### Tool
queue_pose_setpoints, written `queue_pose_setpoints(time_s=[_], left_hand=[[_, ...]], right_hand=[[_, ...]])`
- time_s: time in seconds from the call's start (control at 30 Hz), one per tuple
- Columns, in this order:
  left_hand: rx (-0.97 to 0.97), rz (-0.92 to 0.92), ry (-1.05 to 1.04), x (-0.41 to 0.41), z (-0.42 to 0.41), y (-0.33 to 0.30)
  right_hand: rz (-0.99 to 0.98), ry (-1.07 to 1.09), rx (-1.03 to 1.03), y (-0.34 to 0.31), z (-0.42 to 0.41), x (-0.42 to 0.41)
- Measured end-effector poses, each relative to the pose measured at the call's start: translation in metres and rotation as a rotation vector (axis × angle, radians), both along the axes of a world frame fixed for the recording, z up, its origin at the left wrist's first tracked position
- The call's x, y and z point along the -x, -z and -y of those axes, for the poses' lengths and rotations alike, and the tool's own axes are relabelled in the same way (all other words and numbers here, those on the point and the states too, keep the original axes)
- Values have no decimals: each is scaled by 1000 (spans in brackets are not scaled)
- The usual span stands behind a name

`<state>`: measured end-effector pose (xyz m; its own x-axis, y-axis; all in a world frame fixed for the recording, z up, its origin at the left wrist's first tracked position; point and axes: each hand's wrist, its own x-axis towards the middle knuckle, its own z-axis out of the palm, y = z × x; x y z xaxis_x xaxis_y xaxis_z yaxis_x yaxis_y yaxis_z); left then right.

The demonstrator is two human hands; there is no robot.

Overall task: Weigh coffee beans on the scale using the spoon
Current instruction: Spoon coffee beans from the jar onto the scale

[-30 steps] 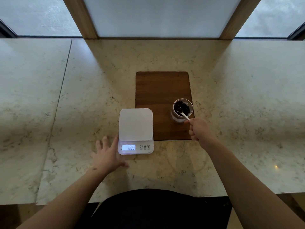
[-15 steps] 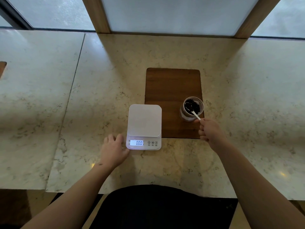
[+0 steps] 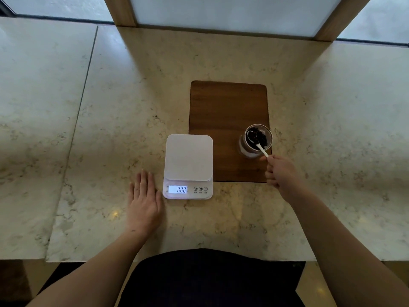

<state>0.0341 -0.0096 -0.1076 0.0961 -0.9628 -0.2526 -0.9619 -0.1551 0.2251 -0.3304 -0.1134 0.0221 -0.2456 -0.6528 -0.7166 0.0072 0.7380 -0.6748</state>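
R hand (image 3: 282, 171) fingers pinch spoon (image 3: 261, 148), bowl end in beans (image 3: 256, 138) inside cup (image 3: 257, 140), which sits on board (image 3: 228, 111) just right of scale (image 3: 188, 166). L hand (image 3: 145, 201) flat, fingers open, on counter (image 3: 110, 107) touching scale's left edge. Scale pan bare, display reads 0.00; nothing between cup & scale.

Head-worn view, steeply down, close

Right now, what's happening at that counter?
A person is getting ready to weigh coffee beans. The right hand holds a white spoon dipped into the beans in a clear cup on the wooden board. The left hand lies flat on the counter beside the white scale. The scale's platform is bare and its display reads 0.00, so no beans are weighed yet.
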Motion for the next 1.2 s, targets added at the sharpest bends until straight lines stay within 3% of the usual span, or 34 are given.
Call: queue_pose_setpoints(time_s=[0.53,0.83,1.2], left_hand=[[20,52,11,6,4,-2],[102,22,16,-1,0,6],[45,12,-14,1,-5,5]], right_hand=[[120,84,77,5,-1,2],[123,13,112,10,-11,8],[76,33,122,3,-11,2]])
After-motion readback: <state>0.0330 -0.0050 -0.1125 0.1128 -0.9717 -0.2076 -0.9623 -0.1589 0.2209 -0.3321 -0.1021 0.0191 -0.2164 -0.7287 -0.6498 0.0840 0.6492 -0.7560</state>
